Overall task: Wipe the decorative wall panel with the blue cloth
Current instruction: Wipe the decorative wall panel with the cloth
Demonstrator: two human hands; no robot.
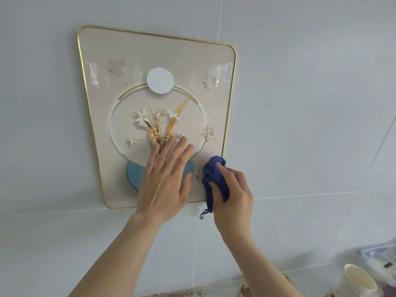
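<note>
The decorative wall panel [137, 61] hangs on a white tiled wall. It is cream with a thin gold rim, a printed flower ring, a white disc and a blue vase shape. Brownish smudges mark its upper left, upper right and right side. My left hand [165, 179] lies flat on the panel's lower middle, fingers spread, over the blue vase shape. My right hand [231, 196] grips the bunched blue cloth [215, 176] and presses it against the panel's lower right corner. A loose thread of the cloth dangles below the rim.
White wall tiles [310, 103] surround the panel. At the bottom right stand a white paper cup [357, 281] and a clear plastic container [377, 256]. A speckled counter edge [184, 291] shows at the bottom middle.
</note>
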